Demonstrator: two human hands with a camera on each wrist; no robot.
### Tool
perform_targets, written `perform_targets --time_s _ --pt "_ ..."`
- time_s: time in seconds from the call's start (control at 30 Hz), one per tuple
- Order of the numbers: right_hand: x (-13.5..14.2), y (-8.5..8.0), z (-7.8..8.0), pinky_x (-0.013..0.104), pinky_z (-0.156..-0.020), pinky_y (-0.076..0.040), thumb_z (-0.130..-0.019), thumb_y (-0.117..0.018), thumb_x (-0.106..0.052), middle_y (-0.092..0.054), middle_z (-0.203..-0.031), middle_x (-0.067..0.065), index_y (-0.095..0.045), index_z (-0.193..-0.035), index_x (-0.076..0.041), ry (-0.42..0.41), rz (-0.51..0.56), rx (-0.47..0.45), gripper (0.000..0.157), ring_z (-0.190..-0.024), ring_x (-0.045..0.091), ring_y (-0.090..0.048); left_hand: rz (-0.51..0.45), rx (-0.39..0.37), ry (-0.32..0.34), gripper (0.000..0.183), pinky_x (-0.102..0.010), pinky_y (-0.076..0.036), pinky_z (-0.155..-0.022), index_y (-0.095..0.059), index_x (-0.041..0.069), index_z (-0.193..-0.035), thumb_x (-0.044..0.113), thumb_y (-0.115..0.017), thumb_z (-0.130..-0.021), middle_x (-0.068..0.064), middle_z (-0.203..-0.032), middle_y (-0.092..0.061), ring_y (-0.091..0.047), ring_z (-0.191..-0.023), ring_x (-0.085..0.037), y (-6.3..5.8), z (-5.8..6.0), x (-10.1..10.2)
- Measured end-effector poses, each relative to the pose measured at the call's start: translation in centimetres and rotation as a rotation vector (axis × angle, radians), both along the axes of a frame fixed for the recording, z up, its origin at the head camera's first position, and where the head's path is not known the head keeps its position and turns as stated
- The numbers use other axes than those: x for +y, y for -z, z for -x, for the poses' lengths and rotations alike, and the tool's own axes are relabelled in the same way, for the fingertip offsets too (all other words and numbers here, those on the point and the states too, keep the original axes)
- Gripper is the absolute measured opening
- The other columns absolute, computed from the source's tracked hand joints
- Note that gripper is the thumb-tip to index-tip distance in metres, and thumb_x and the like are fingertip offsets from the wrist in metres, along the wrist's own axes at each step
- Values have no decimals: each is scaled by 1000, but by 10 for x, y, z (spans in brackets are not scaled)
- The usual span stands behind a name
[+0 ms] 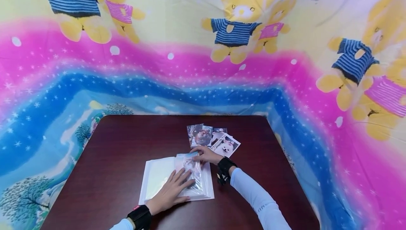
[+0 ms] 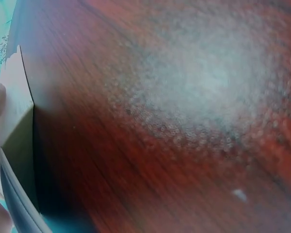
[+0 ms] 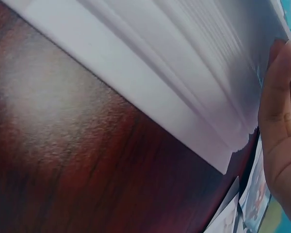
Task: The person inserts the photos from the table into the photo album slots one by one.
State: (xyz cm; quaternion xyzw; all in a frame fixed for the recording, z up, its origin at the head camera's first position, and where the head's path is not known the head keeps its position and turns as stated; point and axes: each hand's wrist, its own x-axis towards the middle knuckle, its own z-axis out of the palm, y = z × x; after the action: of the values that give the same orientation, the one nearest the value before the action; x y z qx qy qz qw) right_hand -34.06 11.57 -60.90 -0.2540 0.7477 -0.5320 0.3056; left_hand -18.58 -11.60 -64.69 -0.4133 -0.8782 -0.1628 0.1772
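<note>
A photo album (image 1: pixel 158 177) lies spread on the table, with a pale blank page on its left side. Over the right-hand page is a clear plastic sleeve (image 1: pixel 198 184) with a photo (image 1: pixel 189 163) in it, its top end reaching a little above the page. My left hand (image 1: pixel 172 191) rests on the sleeve with fingers spread and nearly straight. At the top right corner my right hand (image 1: pixel 206 154) pinches the photo between thumb and bent fingers. In the right wrist view, the right hand (image 3: pixel 283 111) is beside the album's stacked page edges (image 3: pixel 184 73).
Behind the album, several loose animal photos (image 1: pixel 203 136) lie overlapping; a white dog photo (image 1: pixel 226 146) is nearest my right hand. The dark wooden table (image 1: pixel 127 142) has a patterned cloth (image 1: pixel 177 64) hanging behind and beside it.
</note>
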Motion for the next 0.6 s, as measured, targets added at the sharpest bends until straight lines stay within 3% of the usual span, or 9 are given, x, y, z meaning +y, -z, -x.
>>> perform_targets --time_s 0.1,0.33,0.47,0.6 --pt "2 0 -2 51 -68 -57 -97 -62 -6 -61 -69 8 -58 -132 2 -9 2 4 36 -61 27 -61 -32 -16 24 69 -67 -32 -102 -53 14 -142 46 -75 -85 -19 -152 -40 -37 -137 -44 1 1 0" --pt "6 -2 0 39 -65 -58 -96 -63 -3 -66 -77 2 -65 -121 8 10 13 32 27 -63 11 -61 -84 -46 68 70 -68 -30 -102 -53 12 -143 44 -75 -85 -19 -152 -39 -36 -138 -43 2 4 1" --pt "10 -7 1 42 -64 -59 -95 -64 -3 -68 -77 4 -67 -118 9 20 11 55 26 -60 13 -60 -105 -49 83 68 -68 -30 -103 -54 11 -140 42 -76 -84 -21 -151 -41 -36 -138 -44 1 7 4" --pt "13 -15 -1 49 -67 -58 -97 -63 -7 -64 -71 8 -63 -125 7 16 8 78 31 -59 24 -61 -157 -114 73 68 -66 -29 -105 -53 10 -141 41 -76 -85 -23 -151 -39 -34 -139 -44 -5 7 6"
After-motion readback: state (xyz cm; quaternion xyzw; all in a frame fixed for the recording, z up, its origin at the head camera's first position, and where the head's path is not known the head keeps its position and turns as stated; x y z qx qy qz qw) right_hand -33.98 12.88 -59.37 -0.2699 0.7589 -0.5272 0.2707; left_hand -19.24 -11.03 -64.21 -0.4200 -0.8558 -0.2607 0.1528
